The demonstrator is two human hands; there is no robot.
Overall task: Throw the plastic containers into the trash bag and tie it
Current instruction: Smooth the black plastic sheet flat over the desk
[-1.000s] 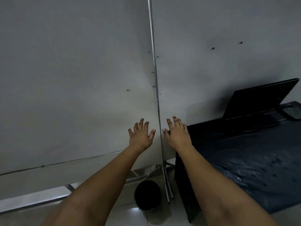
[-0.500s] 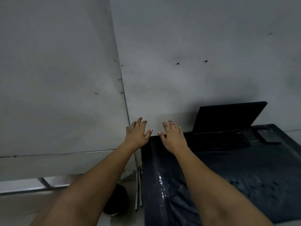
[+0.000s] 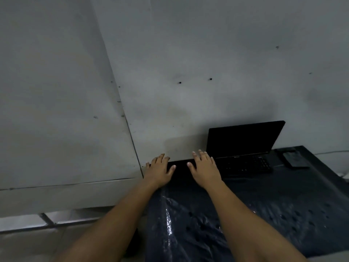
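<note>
Hands are stretched forward, palms down and fingers spread flat, holding nothing: the left hand (image 3: 159,170) sits at centre frame and the right hand (image 3: 204,168) just beside it to the right. Since a second ago the view has swung rightward, so the wall seam (image 3: 120,103) has slid to the left and the dark, plastic-covered bench (image 3: 264,214) now fills the lower right, with an open laptop (image 3: 243,146) at its far edge. That suggests the person is only turning toward the work area. No plastic containers or trash bag are in view, so their look cannot be told.
</note>
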